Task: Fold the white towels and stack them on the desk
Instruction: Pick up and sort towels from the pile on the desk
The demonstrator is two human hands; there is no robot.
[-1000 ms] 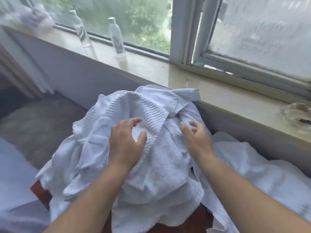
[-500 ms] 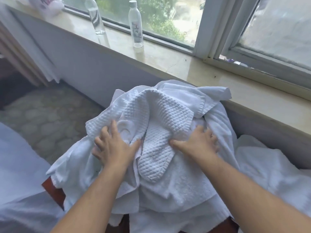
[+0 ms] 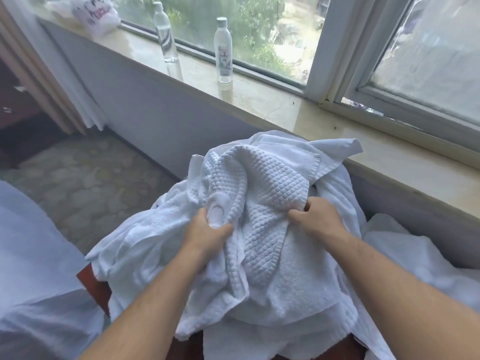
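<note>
Windowsill [image 3: 298, 105] upper frame: two clear bottles [image 3: 223, 51], contents unclear. Frame centre: white towels [image 3: 272, 276] heaped on desk [image 3: 96, 287]. Left hand [image 3: 207, 233], right hand [image 3: 320, 216] fingers curled, gripping waffle towel [image 3: 270, 188].

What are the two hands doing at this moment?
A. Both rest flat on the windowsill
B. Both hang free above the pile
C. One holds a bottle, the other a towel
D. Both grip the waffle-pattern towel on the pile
D: the left hand and the right hand each have fingers curled into the waffle-pattern towel on top of the pile.
</note>
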